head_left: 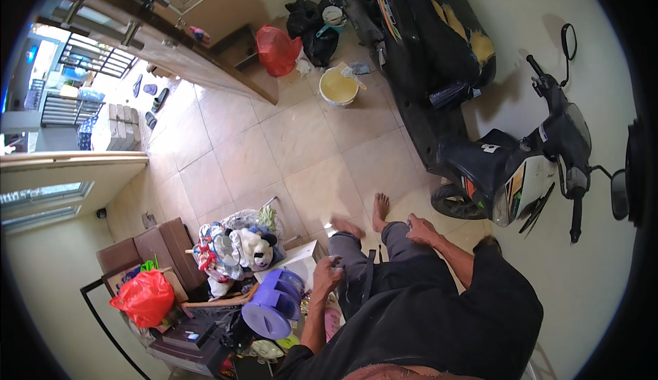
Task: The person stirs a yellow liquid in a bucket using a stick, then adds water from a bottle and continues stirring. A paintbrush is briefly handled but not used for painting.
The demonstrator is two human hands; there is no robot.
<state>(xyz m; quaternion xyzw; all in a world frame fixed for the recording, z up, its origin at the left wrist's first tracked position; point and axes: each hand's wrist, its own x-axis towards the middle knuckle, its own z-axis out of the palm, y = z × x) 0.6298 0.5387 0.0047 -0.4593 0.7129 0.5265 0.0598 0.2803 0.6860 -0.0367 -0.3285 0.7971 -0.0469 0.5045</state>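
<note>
My left hand [327,275] hangs beside my left thigh with its fingers curled in. A small greyish patch shows at its fingertips, too small to name. Close to that hand are a white box [293,265] and a purple plastic container [275,303] with a round lid. My right hand [423,232] is in front of my right knee, fingers bent together and their inside hidden. My bare feet [381,210] stand on the tiles. Ahead of them, farther off, is a white bucket [339,88] with yellowish contents and something laid across its rim.
A motor scooter [473,153] with a torn seat stands along the right wall. Red and black bags [277,51] lie at the back. A wooden door [199,51] stands open at the left. Left of me are a panda plush [257,250], a red bag [145,298] and a brown sofa [161,246].
</note>
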